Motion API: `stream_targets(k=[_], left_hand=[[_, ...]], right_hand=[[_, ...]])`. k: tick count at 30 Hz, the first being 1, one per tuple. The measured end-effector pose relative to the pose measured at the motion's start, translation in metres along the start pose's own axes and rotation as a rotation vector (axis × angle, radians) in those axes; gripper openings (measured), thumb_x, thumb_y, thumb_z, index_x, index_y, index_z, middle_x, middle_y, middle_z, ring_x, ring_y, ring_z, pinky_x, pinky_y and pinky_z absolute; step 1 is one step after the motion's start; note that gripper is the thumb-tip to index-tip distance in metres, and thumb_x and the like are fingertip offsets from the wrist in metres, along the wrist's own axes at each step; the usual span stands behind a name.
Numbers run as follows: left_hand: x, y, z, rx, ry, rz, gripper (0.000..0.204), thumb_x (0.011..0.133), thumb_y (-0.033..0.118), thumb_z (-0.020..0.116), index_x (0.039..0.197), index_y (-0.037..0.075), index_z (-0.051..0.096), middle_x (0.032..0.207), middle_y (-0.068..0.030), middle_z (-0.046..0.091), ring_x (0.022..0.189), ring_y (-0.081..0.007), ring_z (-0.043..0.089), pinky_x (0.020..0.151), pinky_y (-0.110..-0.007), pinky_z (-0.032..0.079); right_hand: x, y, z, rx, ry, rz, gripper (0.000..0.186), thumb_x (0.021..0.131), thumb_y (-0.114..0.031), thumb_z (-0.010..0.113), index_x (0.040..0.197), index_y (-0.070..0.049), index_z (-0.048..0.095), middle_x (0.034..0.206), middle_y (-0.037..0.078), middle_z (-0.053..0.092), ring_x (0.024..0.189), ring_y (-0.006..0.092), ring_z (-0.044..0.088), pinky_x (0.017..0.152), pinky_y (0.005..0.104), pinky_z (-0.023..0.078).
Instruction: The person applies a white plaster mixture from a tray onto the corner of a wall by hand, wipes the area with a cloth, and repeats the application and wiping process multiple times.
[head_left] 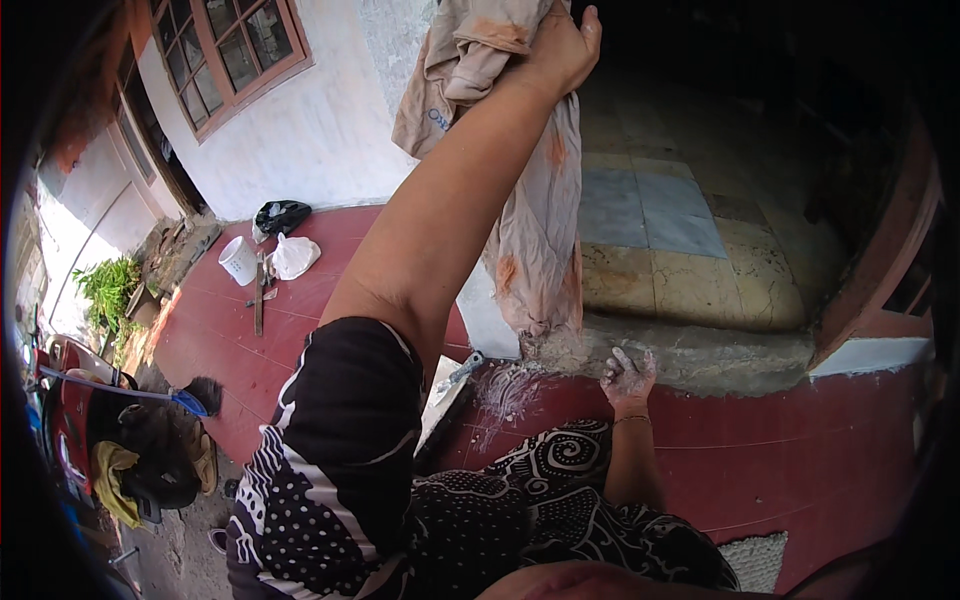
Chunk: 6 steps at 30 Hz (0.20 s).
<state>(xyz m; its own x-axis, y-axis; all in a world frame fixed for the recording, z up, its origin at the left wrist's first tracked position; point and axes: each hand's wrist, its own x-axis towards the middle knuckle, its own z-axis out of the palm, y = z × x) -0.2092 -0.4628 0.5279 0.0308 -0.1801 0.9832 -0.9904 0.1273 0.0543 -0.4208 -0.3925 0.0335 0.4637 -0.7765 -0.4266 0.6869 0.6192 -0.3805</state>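
Observation:
My left arm stretches upward across the view, and my left hand [560, 48] is at the upper edge, closed on a bunched cloth [540, 230]. The thumb shows, while most of the fingers are hidden or cut off. The cloth is beige with orange-brown stains and hangs in long folds beside the doorway, down to the foot of the white wall. Lower down, my right hand [628, 380] is held near the rough cement doorstep [700, 362]. Its fingers are apart and coated with whitish powder, with nothing in them.
White smears mark the red floor [330, 240] below the wall corner, near a metal tool [462, 368]. A white bucket [238, 260], a white plastic bag [294, 257], a black bag [281, 218] and a wooden strip [259, 300] lie further left, with a broom [198, 398] nearer.

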Motion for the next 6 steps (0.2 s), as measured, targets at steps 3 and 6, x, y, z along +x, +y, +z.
stream_targets(k=[3, 6], left_hand=[[-0.001, -0.012, 0.022, -0.07, 0.003, 0.036, 0.078, 0.092, 0.043, 0.045, 0.143, -0.011, 0.02, 0.148, -0.033, 0.023, 0.14, -0.0484, 0.015, 0.117, -0.045, 0.009], [-0.015, -0.022, 0.036, 0.001, 0.038, 0.039, 0.078, 0.092, 0.044, 0.045, 0.145, -0.008, 0.022, 0.152, -0.0286, 0.017, 0.142, -0.0453, 0.007, 0.118, -0.046, 0.003]], right_hand=[[0.0, 0.001, -0.001, 0.001, -0.02, 0.016, 0.083, 0.078, -0.07, 0.048, 0.125, -0.001, 0.051, 0.079, 0.007, 0.054, 0.06, 0.0199, 0.048, 0.054, 0.0319, 0.038], [0.0, 0.001, 0.002, -0.005, -0.05, 0.028, 0.084, 0.08, -0.069, 0.047, 0.126, 0.001, 0.05, 0.081, 0.009, 0.054, 0.06, 0.0196, 0.047, 0.053, 0.0321, 0.037]])
